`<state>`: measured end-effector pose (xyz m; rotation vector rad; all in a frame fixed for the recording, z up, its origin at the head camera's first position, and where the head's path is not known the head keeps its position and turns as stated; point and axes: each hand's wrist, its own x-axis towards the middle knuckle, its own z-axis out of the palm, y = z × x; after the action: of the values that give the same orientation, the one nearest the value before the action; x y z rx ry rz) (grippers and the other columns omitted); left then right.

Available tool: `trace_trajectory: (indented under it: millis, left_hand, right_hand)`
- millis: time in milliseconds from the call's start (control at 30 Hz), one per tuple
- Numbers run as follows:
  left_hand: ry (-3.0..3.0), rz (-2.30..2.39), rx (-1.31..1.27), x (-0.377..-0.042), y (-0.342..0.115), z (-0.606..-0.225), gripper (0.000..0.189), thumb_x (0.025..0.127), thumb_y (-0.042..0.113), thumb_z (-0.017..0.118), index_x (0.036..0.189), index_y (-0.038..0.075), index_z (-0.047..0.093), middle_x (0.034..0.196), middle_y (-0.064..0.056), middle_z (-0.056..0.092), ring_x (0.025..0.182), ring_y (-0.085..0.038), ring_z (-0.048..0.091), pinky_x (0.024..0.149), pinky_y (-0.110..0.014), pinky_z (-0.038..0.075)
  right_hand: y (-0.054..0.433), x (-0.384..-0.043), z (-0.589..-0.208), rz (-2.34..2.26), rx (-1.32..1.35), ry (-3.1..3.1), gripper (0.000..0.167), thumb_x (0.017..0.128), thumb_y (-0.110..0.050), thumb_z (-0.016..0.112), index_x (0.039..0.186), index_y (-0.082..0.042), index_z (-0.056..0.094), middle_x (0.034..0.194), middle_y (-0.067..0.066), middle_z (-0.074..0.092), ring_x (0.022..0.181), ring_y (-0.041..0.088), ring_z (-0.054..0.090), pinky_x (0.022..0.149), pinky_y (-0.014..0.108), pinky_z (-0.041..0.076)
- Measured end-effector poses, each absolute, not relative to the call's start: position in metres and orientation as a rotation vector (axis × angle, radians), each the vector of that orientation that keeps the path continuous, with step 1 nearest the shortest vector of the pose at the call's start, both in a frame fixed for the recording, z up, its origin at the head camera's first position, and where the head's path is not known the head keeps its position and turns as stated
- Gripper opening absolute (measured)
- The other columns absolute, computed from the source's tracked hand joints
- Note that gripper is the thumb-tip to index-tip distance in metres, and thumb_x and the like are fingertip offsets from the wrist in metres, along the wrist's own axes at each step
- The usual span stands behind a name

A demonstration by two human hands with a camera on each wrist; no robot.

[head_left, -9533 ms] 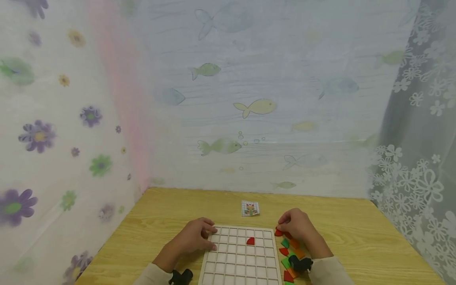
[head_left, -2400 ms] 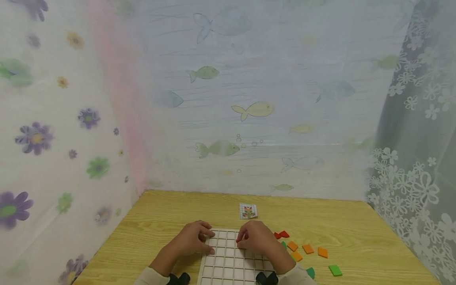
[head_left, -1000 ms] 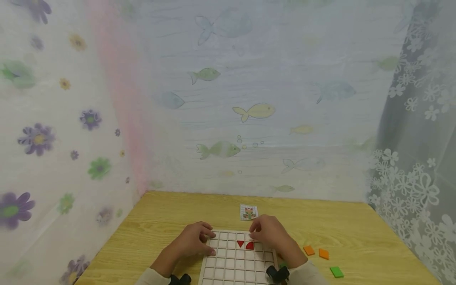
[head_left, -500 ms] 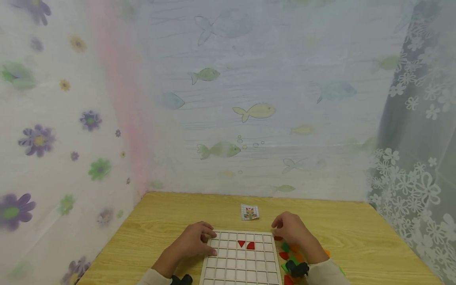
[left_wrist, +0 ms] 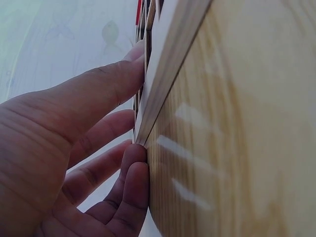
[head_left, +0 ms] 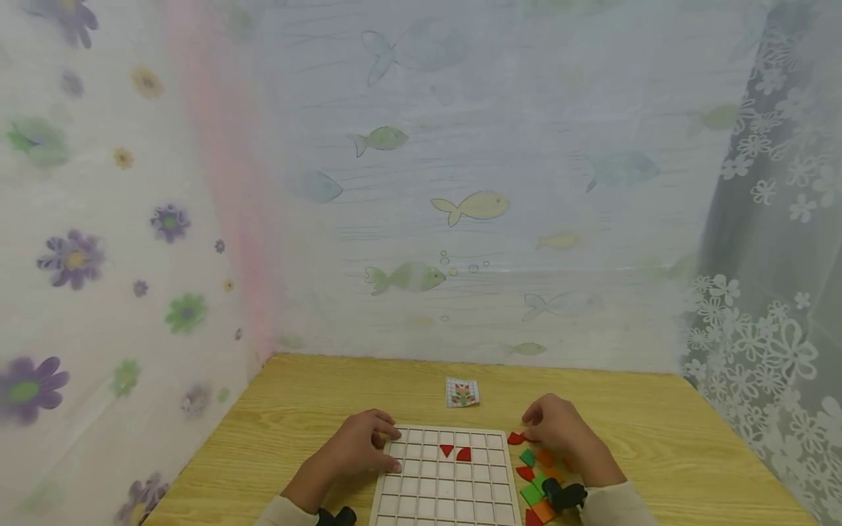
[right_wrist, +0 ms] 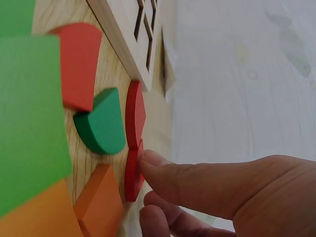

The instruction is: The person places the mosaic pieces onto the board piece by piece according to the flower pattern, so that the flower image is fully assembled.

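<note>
Against the thumb of the loosely parted right hand [head_left: 560,427] lies a red piece [right_wrist: 132,177] (a red neighbour [right_wrist: 134,116] beside it).

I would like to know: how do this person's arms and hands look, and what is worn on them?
Both arms have light cream sleeves: left sleeve, right sleeve. A small black device sits at the left wrist, a similar one at the right. No gloves cover the left hand or right hand.

Booth with fish-print curtain [head_left: 395,226], table [head_left: 658,431]
</note>
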<state>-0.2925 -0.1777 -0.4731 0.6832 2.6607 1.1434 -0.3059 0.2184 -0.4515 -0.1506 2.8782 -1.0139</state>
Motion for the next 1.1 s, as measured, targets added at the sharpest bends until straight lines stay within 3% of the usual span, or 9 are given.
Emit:
trace_trajectory:
  millis: [700, 1100]
  left_hand:
    - [2.648, 1.15, 0.69, -0.2907, -0.1768, -0.4716, 0.044, 0.078, 0.028, 0.093, 0.116, 0.013, 0.079, 0.136, -0.008, 0.06, 0.102, -0.021, 0.065, 0.081, -0.039, 0.058]
    - [2.638, 1.152, 0.661, -0.293, -0.1775, -0.474, 0.044, 0.078, 0.031, 0.093, 0.116, 0.015, 0.079, 0.135, -0.005, 0.061, 0.106, -0.022, 0.066, 0.084, -0.041, 0.06]
  right_hand:
    - [0.2261, -0.3037, -0.45, -1.014, -0.121, 2.86, 0.009, 0.087, -0.001, 0.08, 0.089, -0.004, 0.072, 0.087, 0.005, 0.067, 0.077, 0.019, 0.06, 0.071, 0.036, 0.058]
    - [0.2233, -0.3051, -0.4498, -1.105, -0.079, 2.837, 0.011, 0.086, 0.002, 0.075, 0.094, -0.002, 0.07, 0.088, 0.006, 0.067, 0.079, 0.02, 0.06, 0.074, 0.036, 0.058]
